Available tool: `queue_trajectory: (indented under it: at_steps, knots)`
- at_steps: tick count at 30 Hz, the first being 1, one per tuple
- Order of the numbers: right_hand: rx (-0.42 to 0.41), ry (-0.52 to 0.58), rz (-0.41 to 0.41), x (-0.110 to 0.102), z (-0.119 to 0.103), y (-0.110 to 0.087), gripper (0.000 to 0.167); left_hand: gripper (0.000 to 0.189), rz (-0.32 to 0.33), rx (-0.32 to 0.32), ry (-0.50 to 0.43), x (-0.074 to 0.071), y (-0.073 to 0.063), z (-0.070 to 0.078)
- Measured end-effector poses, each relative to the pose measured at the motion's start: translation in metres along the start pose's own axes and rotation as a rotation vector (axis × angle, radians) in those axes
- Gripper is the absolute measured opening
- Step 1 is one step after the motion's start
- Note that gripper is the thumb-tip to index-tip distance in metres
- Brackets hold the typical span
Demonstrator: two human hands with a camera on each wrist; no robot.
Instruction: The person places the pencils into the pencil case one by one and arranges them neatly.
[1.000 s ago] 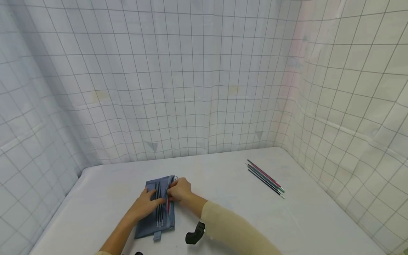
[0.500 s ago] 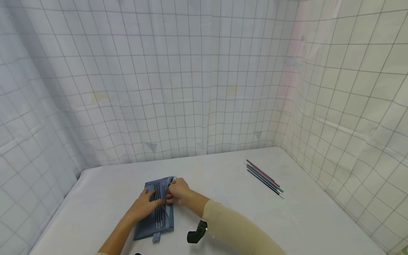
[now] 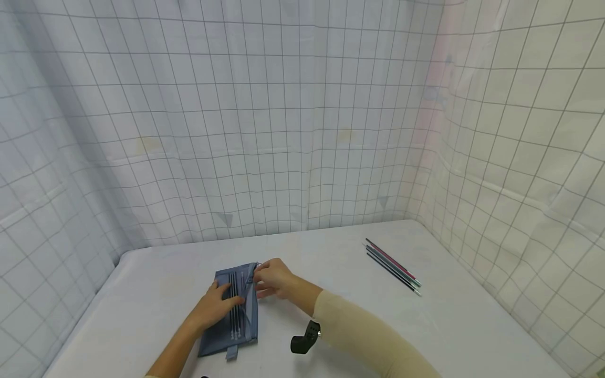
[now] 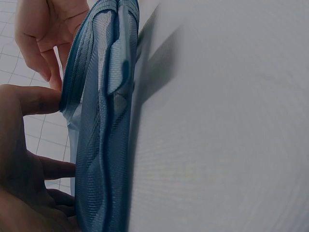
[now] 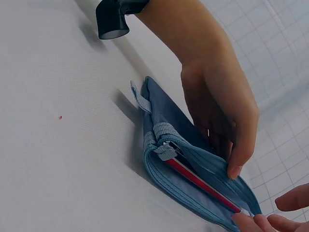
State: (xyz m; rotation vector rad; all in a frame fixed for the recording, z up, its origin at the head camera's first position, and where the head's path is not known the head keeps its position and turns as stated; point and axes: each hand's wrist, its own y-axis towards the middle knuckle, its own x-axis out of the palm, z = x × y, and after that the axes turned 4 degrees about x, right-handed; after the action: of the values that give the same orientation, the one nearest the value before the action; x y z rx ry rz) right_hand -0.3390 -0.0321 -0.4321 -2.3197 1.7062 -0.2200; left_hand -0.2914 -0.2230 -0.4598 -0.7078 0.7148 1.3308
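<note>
A blue zip pencil case (image 3: 212,340) lies on the table, several dark pencils (image 3: 234,315) showing through its front. My left hand (image 3: 211,308) rests on the case with fingers spread, its thumb against the zip edge (image 5: 212,157) in the right wrist view. The zip side gapes, and a red pencil (image 5: 203,183) lies inside along the opening. At the far right end of the case is my right hand (image 3: 276,278), fingers loosely extended. Its fingertips (image 5: 246,223) are right at the pencil's far end and the zip edge, the thumb apart from them.
Several loose pencils (image 3: 392,266), dark, red and green, lie side by side at the table's back right. White gridded curtains (image 3: 264,131) hang behind and on both sides of the white table (image 3: 331,325). A black wrist camera (image 3: 304,338) sticks out below my right forearm.
The red pencil, earlier visible at the opening in the head view, is now down inside the case. My right hand has drawn back slightly rightward, its fingers loosened. My left hand stays put.
</note>
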Motion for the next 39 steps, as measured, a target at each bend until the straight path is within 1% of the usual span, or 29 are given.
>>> queue_trajectory:
  at_steps: [7, 11, 17, 27, 34, 39]
  knots:
    - [-0.008, -0.049, -0.027, -0.015, -0.004, -0.002, 0.029, 0.087, 0.004, -0.006, -0.017, -0.002, -0.002, 0.002]
    - [-0.016, -0.089, -0.015, -0.026, -0.008, -0.005, 0.030, 0.088, 0.007, -0.002, -0.007, -0.003, -0.004, 0.002]
    - [-0.020, -0.106, 0.012, -0.044, -0.016, -0.008, 0.032, 0.087, 0.012, 0.006, -0.015, -0.004, -0.006, 0.003]
    - [-0.043, -0.164, 0.001, -0.078, -0.022, -0.016, 0.032, 0.086, 0.020, 0.015, -0.012, -0.002, -0.006, 0.001]
    - [-0.087, -0.249, -0.009, -0.099, -0.026, -0.023, 0.031, 0.086, 0.029, 0.024, -0.013, -0.002, -0.007, 0.001]
    - [-0.115, -0.297, 0.016, -0.115, -0.028, -0.029, 0.031, 0.085, 0.032, 0.030, -0.002, 0.000, -0.007, 0.001]
